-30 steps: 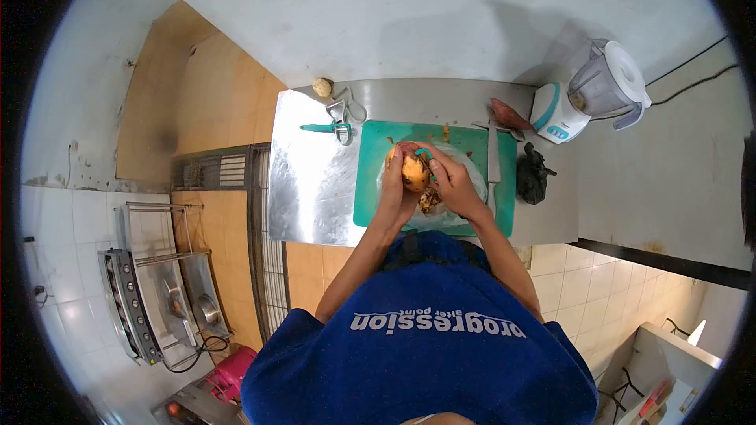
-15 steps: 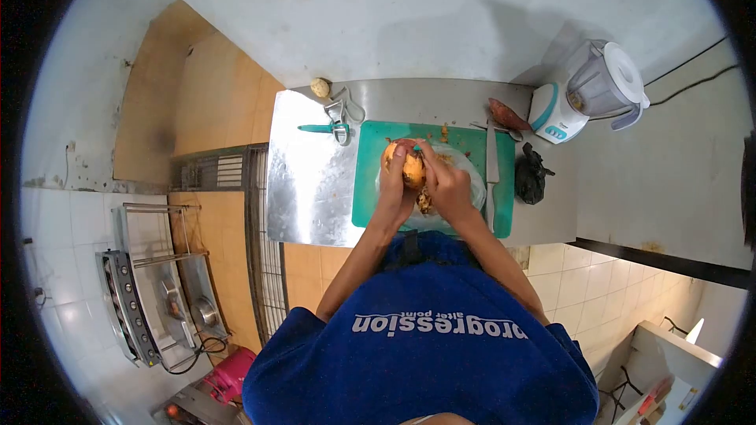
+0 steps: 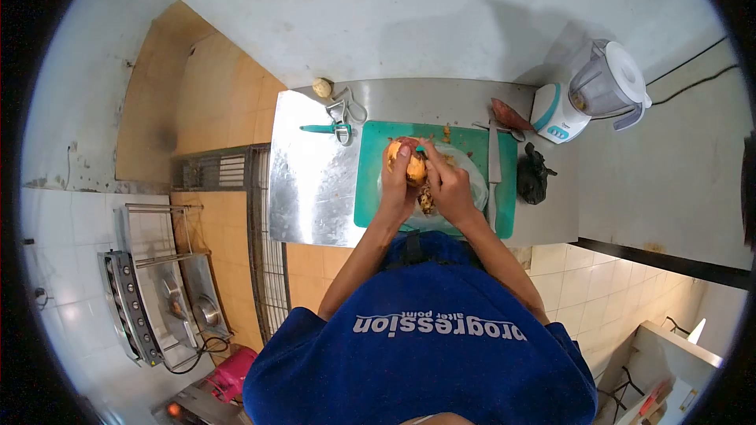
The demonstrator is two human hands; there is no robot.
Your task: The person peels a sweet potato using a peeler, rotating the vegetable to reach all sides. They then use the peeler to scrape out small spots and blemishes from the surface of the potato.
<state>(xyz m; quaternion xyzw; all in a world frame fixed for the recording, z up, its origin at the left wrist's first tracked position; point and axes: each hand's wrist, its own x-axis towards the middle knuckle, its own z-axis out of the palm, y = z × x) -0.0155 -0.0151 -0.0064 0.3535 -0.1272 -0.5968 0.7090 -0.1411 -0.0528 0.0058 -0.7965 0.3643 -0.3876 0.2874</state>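
Note:
My left hand (image 3: 396, 195) is closed around a partly peeled sweet potato (image 3: 416, 171), orange where bare and reddish where skin remains. Against its far side, my right hand (image 3: 450, 191) grips a peeler (image 3: 420, 149); only a small teal part shows between the fingers. Brown and orange peelings (image 3: 426, 201) lie below the hands on a clear plastic bag (image 3: 475, 179). The bag is spread over a green cutting board (image 3: 372, 189). A knife (image 3: 494, 157) rests along the board's right side.
An unpeeled sweet potato (image 3: 510, 116), a black plastic bag (image 3: 535, 175) and a blender (image 3: 559, 116) stand to the right. On the steel table's left are a teal-handled peeler (image 3: 318, 128), metal utensils (image 3: 342, 114) and a pale round piece (image 3: 322, 87).
The sweet potato has turned slightly in my left hand, and the right hand with the peeler has shifted a little along it. The view has moved very slightly.

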